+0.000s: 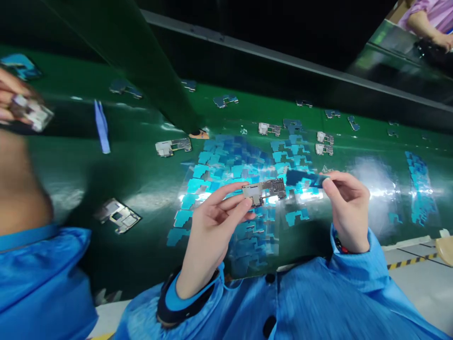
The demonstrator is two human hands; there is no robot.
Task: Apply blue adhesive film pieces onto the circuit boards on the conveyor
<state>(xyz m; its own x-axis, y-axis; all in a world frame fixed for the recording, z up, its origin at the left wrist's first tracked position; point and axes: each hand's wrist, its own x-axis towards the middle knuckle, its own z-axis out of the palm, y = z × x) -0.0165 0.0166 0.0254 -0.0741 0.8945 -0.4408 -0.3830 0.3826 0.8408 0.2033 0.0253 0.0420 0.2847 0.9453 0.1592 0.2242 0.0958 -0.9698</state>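
Observation:
Near the middle of the view my left hand [215,219] pinches a circuit board [264,191] by its left end, with its pale metal plate facing up. To its right, my right hand [348,208] grips a dark blue film piece [304,179] between thumb and fingers. The film's left end lies close to the board's right end; whether they touch I cannot tell. Below both hands, clear sheets bearing rows of shiny blue cut-out films [200,171] cover part of the green table [141,189].
Several boards lie around the table, including one at left [120,216] and one by the sheets [173,147]. Blue tweezers [101,126] lie further left. A co-worker's hand [16,101] holds a board at far left. A dark green post [152,61] slants down behind.

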